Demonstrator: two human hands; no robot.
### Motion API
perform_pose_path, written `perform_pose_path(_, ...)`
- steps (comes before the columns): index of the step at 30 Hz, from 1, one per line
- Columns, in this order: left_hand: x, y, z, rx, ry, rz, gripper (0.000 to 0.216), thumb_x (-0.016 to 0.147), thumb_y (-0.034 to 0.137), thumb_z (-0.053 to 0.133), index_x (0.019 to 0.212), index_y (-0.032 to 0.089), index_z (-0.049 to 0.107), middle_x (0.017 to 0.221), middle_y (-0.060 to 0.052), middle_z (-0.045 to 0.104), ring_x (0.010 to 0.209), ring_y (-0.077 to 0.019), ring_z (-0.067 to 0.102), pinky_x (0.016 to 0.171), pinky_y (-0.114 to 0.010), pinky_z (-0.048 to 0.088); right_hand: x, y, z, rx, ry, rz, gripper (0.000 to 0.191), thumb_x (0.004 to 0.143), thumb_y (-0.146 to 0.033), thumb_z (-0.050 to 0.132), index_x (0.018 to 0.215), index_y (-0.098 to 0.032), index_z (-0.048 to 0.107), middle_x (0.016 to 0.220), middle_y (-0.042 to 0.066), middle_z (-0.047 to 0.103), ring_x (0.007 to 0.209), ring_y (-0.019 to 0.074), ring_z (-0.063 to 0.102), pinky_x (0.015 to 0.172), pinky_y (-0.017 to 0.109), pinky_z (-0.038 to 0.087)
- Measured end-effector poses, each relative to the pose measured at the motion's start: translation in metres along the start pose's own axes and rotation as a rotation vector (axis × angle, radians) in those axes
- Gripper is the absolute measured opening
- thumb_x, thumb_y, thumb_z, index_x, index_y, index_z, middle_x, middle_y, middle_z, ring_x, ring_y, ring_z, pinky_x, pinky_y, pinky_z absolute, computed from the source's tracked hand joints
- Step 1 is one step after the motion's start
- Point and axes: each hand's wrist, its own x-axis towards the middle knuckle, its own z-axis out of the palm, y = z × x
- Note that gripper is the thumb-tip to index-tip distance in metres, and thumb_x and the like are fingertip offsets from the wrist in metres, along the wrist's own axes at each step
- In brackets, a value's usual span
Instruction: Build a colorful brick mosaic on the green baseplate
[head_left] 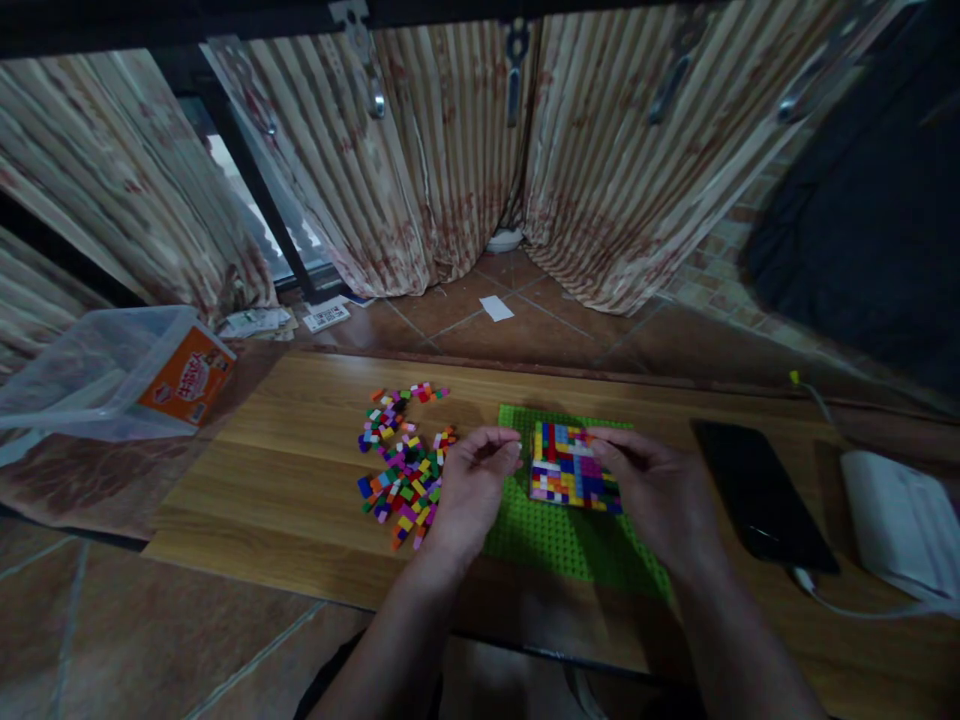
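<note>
A block of many-coloured toy bricks [566, 470] lies over the green studded baseplate [555, 545] on the wooden table. To the left of that block, my left hand [476, 480] is closed, with a tiny whitish brick [519, 447] pinched at the fingertips. My right hand [660, 490] covers the block's right side, thumb and forefinger drawn together at its upper right part. Whatever those right fingertips hold is hidden. A loose pile of small coloured bricks [409, 475] spreads over the table left of my left hand.
A black phone [761, 490] with a white cable lies to the right, beside a white box-shaped device [900, 515]. Beyond the table's left end stands a clear plastic tub [112, 340] with an orange label. Striped curtains [450, 150] hang behind the table.
</note>
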Motion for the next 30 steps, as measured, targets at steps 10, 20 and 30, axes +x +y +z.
perform_pose_path(10, -0.002, -0.001, 0.0, 0.24, -0.054, -0.017, 0.007, 0.073, 0.014, 0.065, 0.077, 0.015, 0.071, 0.069, 0.0, 0.066, 0.064, -0.0109, 0.06, 0.063, -0.022, 0.046, -0.002, 0.008, 0.005, -0.371, -0.101, -0.281, 0.024, 0.088, -0.032, 0.053, 0.088, -0.021, 0.075, 0.097, 0.006, 0.072, 0.086, 0.0199, 0.067, 0.08, 0.033, 0.051)
perform_pose_path(20, -0.003, 0.002, -0.002, 0.281, -0.062, -0.025, 0.007, 0.073, 0.013, 0.065, 0.077, 0.015, 0.071, 0.065, 0.0, 0.065, 0.062, -0.0117, 0.057, 0.059, -0.022, 0.044, -0.005, 0.01, 0.017, -0.523, -0.106, -0.4, 0.026, 0.091, -0.028, 0.048, 0.09, -0.021, 0.073, 0.097, 0.008, 0.073, 0.085, 0.0222, 0.067, 0.078, 0.037, 0.051)
perform_pose_path(30, -0.004, 0.002, -0.002, 0.326, -0.071, 0.003, 0.008, 0.074, 0.013, 0.065, 0.077, 0.015, 0.072, 0.068, -0.001, 0.067, 0.062, -0.0124, 0.057, 0.06, -0.022, 0.044, -0.009, 0.008, 0.024, -0.506, 0.0, -0.306, 0.029, 0.087, -0.033, 0.049, 0.096, -0.018, 0.073, 0.093, 0.01, 0.076, 0.079, 0.0247, 0.071, 0.076, 0.038, 0.052)
